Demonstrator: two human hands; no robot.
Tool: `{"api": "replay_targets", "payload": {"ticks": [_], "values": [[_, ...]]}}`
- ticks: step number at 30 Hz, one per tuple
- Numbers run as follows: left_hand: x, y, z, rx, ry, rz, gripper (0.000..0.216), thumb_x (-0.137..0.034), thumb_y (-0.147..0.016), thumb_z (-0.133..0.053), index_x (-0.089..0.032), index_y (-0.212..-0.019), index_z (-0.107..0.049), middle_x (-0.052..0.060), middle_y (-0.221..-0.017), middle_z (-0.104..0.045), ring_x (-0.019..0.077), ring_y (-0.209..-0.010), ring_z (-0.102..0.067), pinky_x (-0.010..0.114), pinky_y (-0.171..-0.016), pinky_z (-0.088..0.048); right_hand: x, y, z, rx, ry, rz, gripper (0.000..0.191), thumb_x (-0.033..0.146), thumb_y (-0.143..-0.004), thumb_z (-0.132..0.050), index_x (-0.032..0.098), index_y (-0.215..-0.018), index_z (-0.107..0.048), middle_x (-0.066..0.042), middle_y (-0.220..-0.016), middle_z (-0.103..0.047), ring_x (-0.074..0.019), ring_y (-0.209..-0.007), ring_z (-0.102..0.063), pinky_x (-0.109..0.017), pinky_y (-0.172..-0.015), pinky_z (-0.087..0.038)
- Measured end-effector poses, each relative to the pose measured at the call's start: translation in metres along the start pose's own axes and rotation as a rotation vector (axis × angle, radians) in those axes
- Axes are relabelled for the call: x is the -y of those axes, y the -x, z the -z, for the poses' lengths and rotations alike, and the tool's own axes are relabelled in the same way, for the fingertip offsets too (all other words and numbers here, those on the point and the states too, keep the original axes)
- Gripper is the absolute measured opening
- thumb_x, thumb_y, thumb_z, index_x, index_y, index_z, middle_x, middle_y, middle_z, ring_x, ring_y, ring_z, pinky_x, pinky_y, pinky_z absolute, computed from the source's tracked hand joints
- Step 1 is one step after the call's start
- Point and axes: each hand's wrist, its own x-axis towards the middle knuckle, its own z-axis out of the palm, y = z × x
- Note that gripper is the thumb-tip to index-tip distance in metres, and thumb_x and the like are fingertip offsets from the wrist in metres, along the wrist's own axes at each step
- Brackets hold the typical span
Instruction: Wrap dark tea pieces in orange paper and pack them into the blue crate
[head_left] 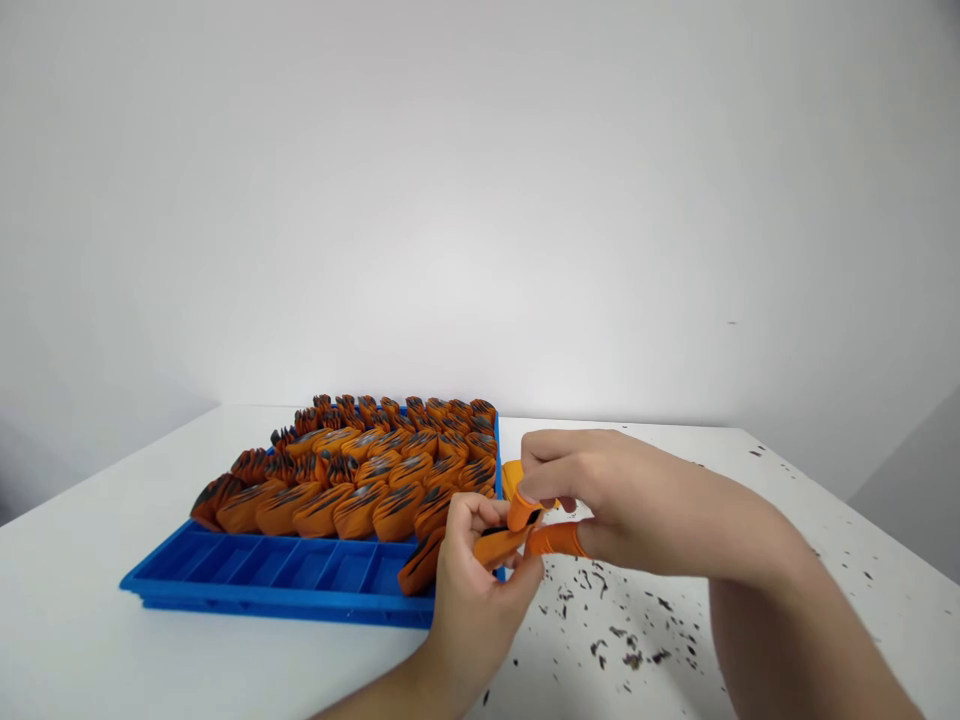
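Note:
My left hand (pixel 480 590), just off the tray's right front corner, has its fingers wrapped round an orange folded piece with a black edge (pixel 495 547). Orange finger cots cover the thumb and index finger of my right hand (pixel 600 495). Those two fingertips pinch the right end of the same piece, where a dark bit shows. The blue compartment tray (pixel 285 603) lies to the left. Rows of orange-and-black folded bundles (pixel 315 508) fill its back and middle. One bundle (pixel 420 563) leans in the front row, partly hidden by my left hand.
Several front compartments (pixel 300 568) show bare blue bottoms. A yellow object (pixel 513 476) lies behind my right hand, mostly hidden. Dark scraps (pixel 630 655) are scattered over the right side of the white table (pixel 75 620). A pale wall (pixel 480 200) stands behind it.

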Motion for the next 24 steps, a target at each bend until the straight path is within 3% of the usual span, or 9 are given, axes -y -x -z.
{"api": "replay_targets", "payload": {"ticks": [8,13,20,24], "values": [[0.001,-0.002,0.001,-0.017,0.037,0.014,0.035,-0.022,-0.084,-0.081,-0.026,-0.095,-0.047,-0.003,-0.091,-0.067,0.0167,-0.082,-0.073,0.029,-0.076,-0.062,0.010,0.017,-0.007,-0.005,0.055,-0.070,0.019,0.013,-0.088,-0.081,0.025,-0.102,-0.078,-0.002,-0.098,-0.066,-0.0156,-0.078,-0.061,-0.026,-0.066,-0.044],[0.002,-0.003,0.002,-0.030,-0.007,0.030,0.034,-0.023,-0.084,-0.080,-0.025,-0.094,-0.048,-0.002,-0.090,-0.066,0.0167,-0.079,-0.071,0.029,-0.072,-0.061,0.013,0.022,-0.012,-0.012,0.079,-0.089,0.025,0.021,-0.088,-0.083,0.029,-0.111,-0.079,-0.002,-0.098,-0.068,-0.0177,-0.080,-0.064,-0.027,-0.067,-0.047],[0.005,0.000,0.000,0.017,-0.011,-0.060,0.032,-0.018,-0.087,-0.076,-0.026,-0.095,-0.046,-0.003,-0.090,-0.065,0.0153,-0.079,-0.070,0.027,-0.073,-0.061,0.018,0.011,-0.002,0.021,0.024,-0.079,0.008,0.022,-0.091,-0.080,0.025,-0.099,-0.079,-0.003,-0.089,-0.068,-0.0182,-0.078,-0.063,-0.027,-0.067,-0.046],[0.008,0.002,0.002,0.044,-0.069,-0.198,0.034,-0.011,-0.082,-0.075,-0.026,-0.095,-0.048,-0.004,-0.089,-0.068,0.0142,-0.076,-0.070,0.025,-0.071,-0.060,0.016,0.005,0.000,0.002,0.009,-0.072,0.005,0.021,-0.095,-0.075,0.023,-0.093,-0.078,-0.002,-0.084,-0.068,-0.0166,-0.074,-0.061,-0.027,-0.064,-0.042]]}}
